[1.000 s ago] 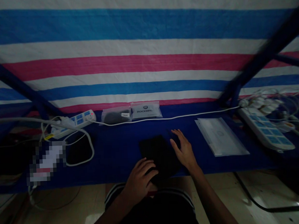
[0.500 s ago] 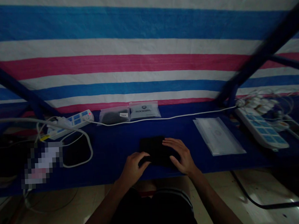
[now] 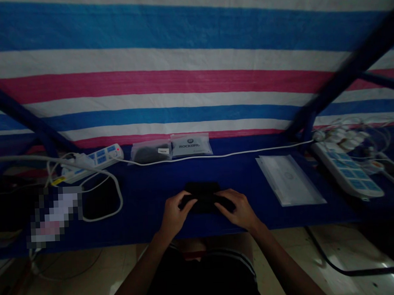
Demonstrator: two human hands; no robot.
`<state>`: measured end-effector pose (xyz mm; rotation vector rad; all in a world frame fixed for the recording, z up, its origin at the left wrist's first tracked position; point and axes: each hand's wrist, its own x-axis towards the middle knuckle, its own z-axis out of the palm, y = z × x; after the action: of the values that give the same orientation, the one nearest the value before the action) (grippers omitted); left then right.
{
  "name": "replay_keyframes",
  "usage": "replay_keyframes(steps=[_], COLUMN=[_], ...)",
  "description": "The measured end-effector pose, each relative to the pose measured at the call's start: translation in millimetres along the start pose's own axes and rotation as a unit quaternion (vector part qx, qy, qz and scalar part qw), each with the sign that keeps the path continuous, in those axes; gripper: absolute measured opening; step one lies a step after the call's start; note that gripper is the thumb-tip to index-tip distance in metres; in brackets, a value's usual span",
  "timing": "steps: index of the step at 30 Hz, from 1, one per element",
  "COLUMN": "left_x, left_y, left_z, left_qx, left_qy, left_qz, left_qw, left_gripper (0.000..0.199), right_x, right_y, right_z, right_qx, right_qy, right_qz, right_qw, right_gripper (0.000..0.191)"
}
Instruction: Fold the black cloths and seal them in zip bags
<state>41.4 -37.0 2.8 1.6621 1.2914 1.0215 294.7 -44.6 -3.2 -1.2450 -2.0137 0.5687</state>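
A piece of black cloth [image 3: 202, 204] lies on the blue tabletop in front of me, near the table's front edge. Its exact kind cannot be made out in the dim light. My left hand [image 3: 176, 211] pinches its left side between thumb and fingers. On the opposite side, my right hand [image 3: 238, 208] grips the cloth the same way, thumb toward me. The near part of the cloth is raised in a fold between both hands, while its far part lies flat beyond them.
A clear bag with dark contents [image 3: 151, 153] and a ROCKBRO-marked packet [image 3: 191, 145] lie at the back, behind a white cable [image 3: 217, 156]. Right stands another plastic bag [image 3: 290, 180]. Power strips [image 3: 348, 169] with tangled cords sit at both sides, and a dark pad [image 3: 101, 199] lies left.
My right hand has drawn back toward me and closed from a spread position over the cloth. The cloth's near part is now folded up between both hands.
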Motion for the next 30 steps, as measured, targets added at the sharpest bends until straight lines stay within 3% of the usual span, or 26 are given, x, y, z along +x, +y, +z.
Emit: replay_keyframes(steps=[5,11,19,30], left_x=[-2.8,-9.5,-5.3,2.8], left_y=[3.1,2.5,0.3,-0.9], left_z=[-4.3,-10.4,-2.0,4.2], left_qx=[-0.025,-0.022,-0.043,-0.021], left_qy=[-0.003,-0.023,0.012,0.013], left_qz=[0.005,0.055,-0.017,-0.043], left_qw=[1.0,0.998,0.999,0.999], left_gripper=[0.021,0.038,0.032,0.032], right_x=[2.9,7.1,8.6,12.0], right_y=[1.4,-1.9,0.1,2.5], right_z=[0.1,-3.6,-4.9,-1.0], right_qx=[0.03,0.037,0.032,0.087], right_qy=[0.03,0.026,0.045,0.067], right_qz=[0.059,0.074,0.086,0.151], right_qw=[0.997,0.996,0.995,0.982], right_gripper=[0.025,0.031,0.034,0.026])
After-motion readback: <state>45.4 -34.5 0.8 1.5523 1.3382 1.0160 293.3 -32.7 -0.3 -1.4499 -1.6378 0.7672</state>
